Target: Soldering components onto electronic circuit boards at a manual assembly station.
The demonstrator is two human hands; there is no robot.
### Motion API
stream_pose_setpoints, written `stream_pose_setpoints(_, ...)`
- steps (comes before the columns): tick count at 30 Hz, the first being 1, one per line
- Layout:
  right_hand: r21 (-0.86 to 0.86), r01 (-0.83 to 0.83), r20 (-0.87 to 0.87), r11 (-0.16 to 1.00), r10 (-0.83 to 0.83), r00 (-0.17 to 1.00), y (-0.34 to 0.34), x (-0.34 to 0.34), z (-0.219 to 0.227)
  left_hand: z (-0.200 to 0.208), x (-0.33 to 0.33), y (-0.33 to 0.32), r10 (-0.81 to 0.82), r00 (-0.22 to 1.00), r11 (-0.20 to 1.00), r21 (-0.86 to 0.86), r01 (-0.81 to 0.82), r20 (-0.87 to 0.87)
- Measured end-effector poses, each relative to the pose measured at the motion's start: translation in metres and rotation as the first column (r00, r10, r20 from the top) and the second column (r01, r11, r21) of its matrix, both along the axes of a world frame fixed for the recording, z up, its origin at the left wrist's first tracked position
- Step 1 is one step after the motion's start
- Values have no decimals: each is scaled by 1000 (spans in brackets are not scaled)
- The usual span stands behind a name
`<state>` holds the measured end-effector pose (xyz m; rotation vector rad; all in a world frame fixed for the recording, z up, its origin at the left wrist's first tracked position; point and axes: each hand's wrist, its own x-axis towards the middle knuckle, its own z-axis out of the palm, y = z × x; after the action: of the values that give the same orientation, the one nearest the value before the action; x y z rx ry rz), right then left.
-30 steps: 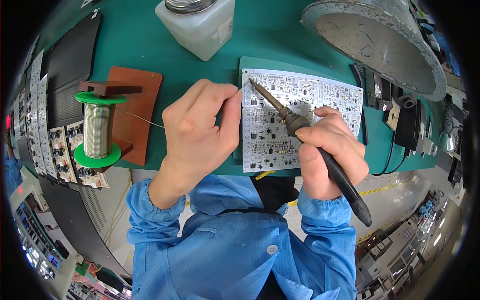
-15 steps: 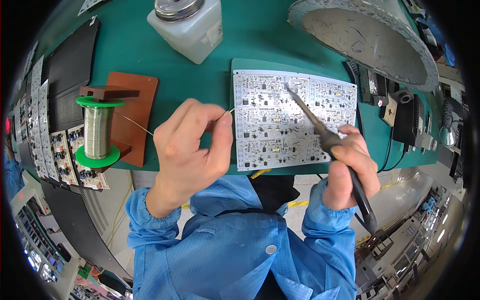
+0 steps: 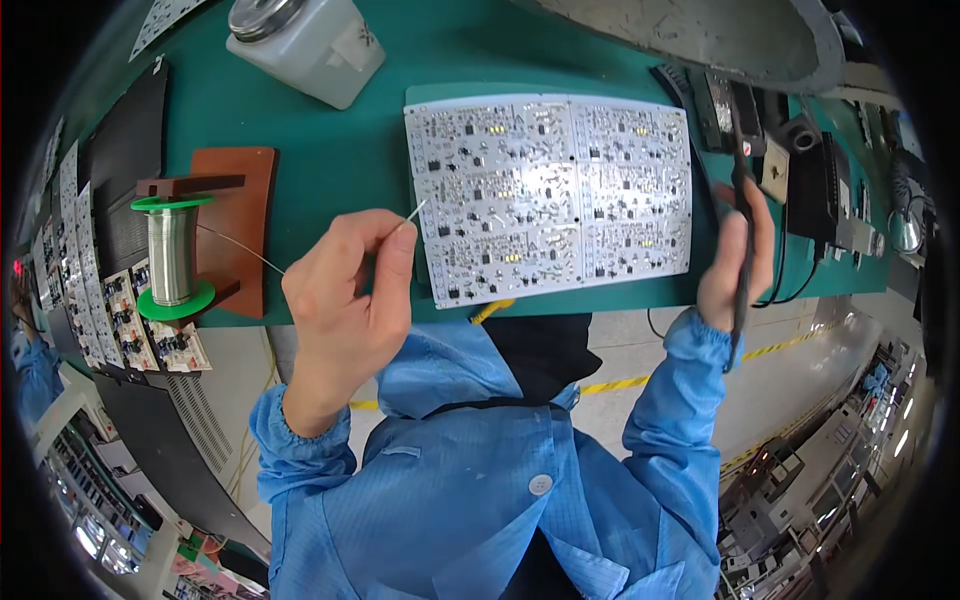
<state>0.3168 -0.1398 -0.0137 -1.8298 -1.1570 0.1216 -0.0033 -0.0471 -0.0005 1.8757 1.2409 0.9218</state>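
The white circuit board [image 3: 500, 200] is lying on the green counter [image 3: 440, 45], right between the two hands, its longer axis running left to right across the person's front. The left hand [image 3: 348, 300] is poising just off its left edge, thumb and forefinger pinching the solder wire [image 3: 415, 211], and the short free end is poking up and rightward, reaching that left margin! Whether it's touching or merely hovering, the view isn't telling. Behind those fingers the wire is trailing out leftward, towards the green-flanged spool [image 3: 172, 255] at the brown stand [image 3: 258, 215].

Over on the other flank, the right hand [image 3: 720, 285] is gripping the soldering iron [image 3: 742, 270], thumb on one side of the handle, fingers wrapping the other. The iron is running roughly parallel to the board's right edge, its far end pointing away from the body, lying off the board and near the dark box [image 3: 714, 112]. So the left fingers are bringing the wire nearer the board than the iron's tip is getting.
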Motion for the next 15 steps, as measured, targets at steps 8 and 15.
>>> stream_pose_setpoints(8,66,-84,-28,994,86,996,-17,-31,-3,4,8,-8,-30,996,1000,-2,29,-82)
stream_pose_setpoints(15,170,-189,-47,967,199,979,-23,-59,-11,-2,2,1,86,996,996,-14,-86,-3)
